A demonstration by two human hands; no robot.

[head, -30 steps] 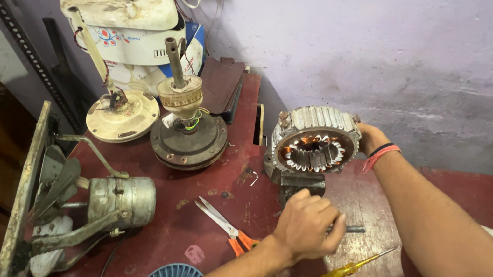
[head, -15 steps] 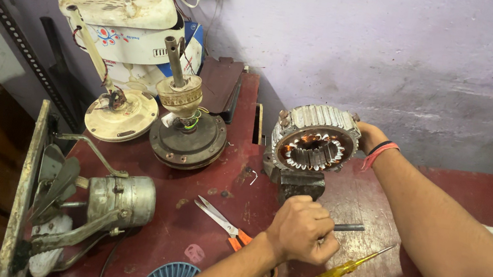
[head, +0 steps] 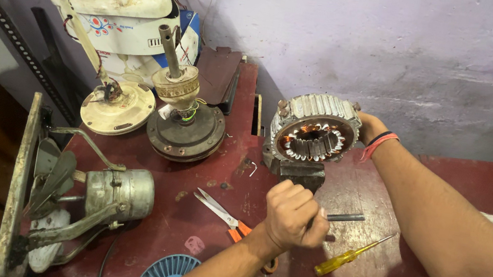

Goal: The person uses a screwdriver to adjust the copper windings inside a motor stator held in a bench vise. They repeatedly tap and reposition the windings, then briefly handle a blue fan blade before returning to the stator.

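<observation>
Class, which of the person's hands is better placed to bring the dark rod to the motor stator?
Left hand: it already grips the dark rod just below the stator. The right hand steadies the stator's side.

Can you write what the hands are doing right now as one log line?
left hand: grips dark rod | right hand: steadies motor stator | nearby: scissors, yellow screwdriver

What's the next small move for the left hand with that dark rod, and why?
Probably swing the dark rod up toward the stator. The left hand grips the rod in a fist low over the red table, apart from the motor, while the right hand steadies the stator upright on its edge, its copper windings facing the camera. The braced part seems ready for the tool.
</observation>
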